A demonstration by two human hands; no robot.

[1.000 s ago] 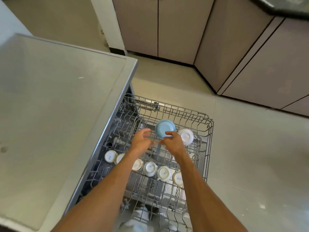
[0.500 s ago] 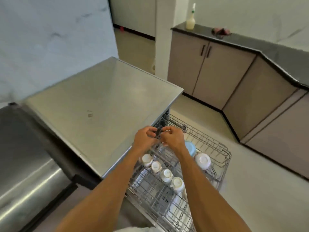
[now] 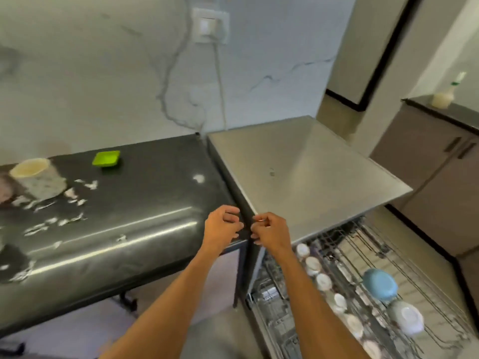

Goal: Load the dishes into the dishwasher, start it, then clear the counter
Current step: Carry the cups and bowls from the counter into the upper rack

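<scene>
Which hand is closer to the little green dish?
Left. The left hand is over the dark counter that holds the green dish; the right hand is farther right, at the steel top.

Two hands are showing, a left hand (image 3: 223, 229) and a right hand (image 3: 272, 233). One green dish (image 3: 106, 158) and one pale speckled cup (image 3: 36, 178) are sitting on the dark table (image 3: 145, 203). In the one pulled-out rack (image 3: 383, 244), one blue bowl (image 3: 379, 284) and one white bowl (image 3: 407, 317) are lying upturned. Small white cups (image 3: 312, 265) are standing in one row, six as far as the blur is allowing. One spray bottle (image 3: 444, 95) is standing far right.
</scene>
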